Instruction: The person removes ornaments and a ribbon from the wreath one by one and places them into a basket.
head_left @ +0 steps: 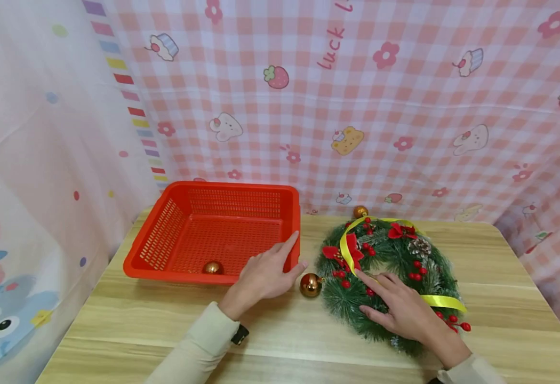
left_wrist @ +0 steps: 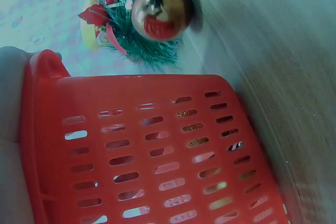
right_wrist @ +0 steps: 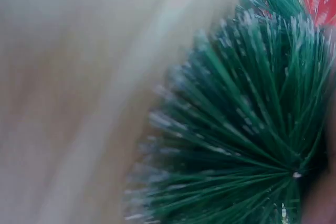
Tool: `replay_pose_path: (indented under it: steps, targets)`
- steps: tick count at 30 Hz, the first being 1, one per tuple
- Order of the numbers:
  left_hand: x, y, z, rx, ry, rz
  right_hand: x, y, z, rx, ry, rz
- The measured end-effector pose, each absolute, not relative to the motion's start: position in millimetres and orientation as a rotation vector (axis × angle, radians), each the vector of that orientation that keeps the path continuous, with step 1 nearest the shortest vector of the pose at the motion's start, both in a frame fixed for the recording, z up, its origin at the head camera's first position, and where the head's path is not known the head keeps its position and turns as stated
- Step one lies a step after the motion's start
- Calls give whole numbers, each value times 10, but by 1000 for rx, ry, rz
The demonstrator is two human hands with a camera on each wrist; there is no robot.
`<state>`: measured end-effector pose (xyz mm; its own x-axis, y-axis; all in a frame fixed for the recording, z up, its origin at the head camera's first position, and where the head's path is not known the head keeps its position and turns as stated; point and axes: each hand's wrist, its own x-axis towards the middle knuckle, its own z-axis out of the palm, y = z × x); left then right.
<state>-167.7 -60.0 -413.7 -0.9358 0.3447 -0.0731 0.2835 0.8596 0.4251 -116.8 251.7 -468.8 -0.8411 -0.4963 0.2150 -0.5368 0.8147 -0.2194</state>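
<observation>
My left hand [head_left: 268, 274] lies over the front right corner of a red plastic basket [head_left: 174, 274], index finger straight along its right rim and thumb spread outside. At the edge of the left wrist view, its grey-looking fingers [left_wrist: 10, 108] meet the rim. My right hand [head_left: 400, 306] rests on a green Christmas wreath [head_left: 337, 304], index finger extended and thumb apart. Its index fingertip is at a yellow ribbon [head_left: 345, 250] draped over the wreath. Another stretch of ribbon emerges right of the hand. A shiny gold bauble [head_left: 311, 285] sits between basket and wreath.
Inside the basket, near its front wall, lies another gold bauble [head_left: 213, 268]. A third, glittery bauble [head_left: 360, 212] is behind the wreath. The wreath carries red berries [head_left: 418, 270], red flowers and a pinecone [head_left: 420, 246]. A checked curtain [head_left: 309, 117] hangs along the wooden table's back edge.
</observation>
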Motion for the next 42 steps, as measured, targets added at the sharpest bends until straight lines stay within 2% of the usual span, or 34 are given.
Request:
replay_pose_path:
  steps: [7,13,18,26,42]
  targets:
    - [-1684,-599,-4168,495,2901,658,-1207,2624,-4620,846,-2850,378]
    - [-1697,-599,-4159,502,2901,653,-1112,2544,-4484,705,-2849,269]
    - [-1710,-608,-4130,506,2916,619,-1071,2358,-4382,537,-2807,353]
    - [-1710,-599,-4146,492,2911,623,-1128,2137,-4519,357,-2913,393]
    - [-1681,-578,-4159,484,2926,608,-1146,2244,-4609,429,-2930,382]
